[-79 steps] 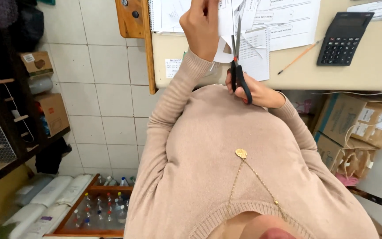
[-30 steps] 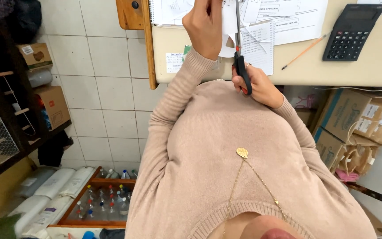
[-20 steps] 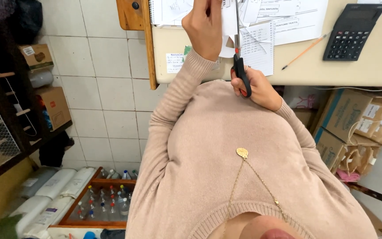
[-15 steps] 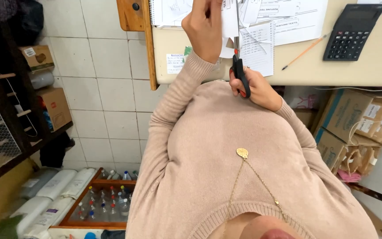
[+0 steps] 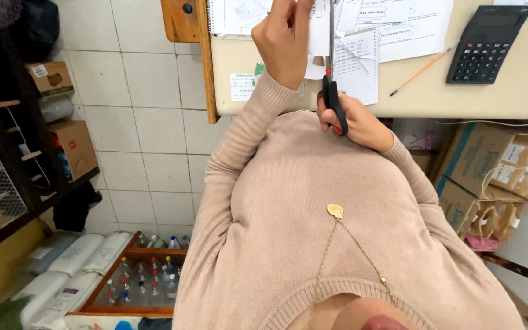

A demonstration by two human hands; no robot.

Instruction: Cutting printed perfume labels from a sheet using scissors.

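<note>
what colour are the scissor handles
Black with a bit of red, seen in the head view: the scissors sit in the right hand.

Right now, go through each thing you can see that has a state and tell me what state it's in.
Left hand: raised, grip shut on the white paper.
Right hand: grip shut on the scissors.
Scissors: upright, blades pointing up into the paper.
Calculator: lying flat on the desk, untouched.
Pencil: lying loose on the desk.
Wooden crate: open, filled with small capped bottles.
</note>
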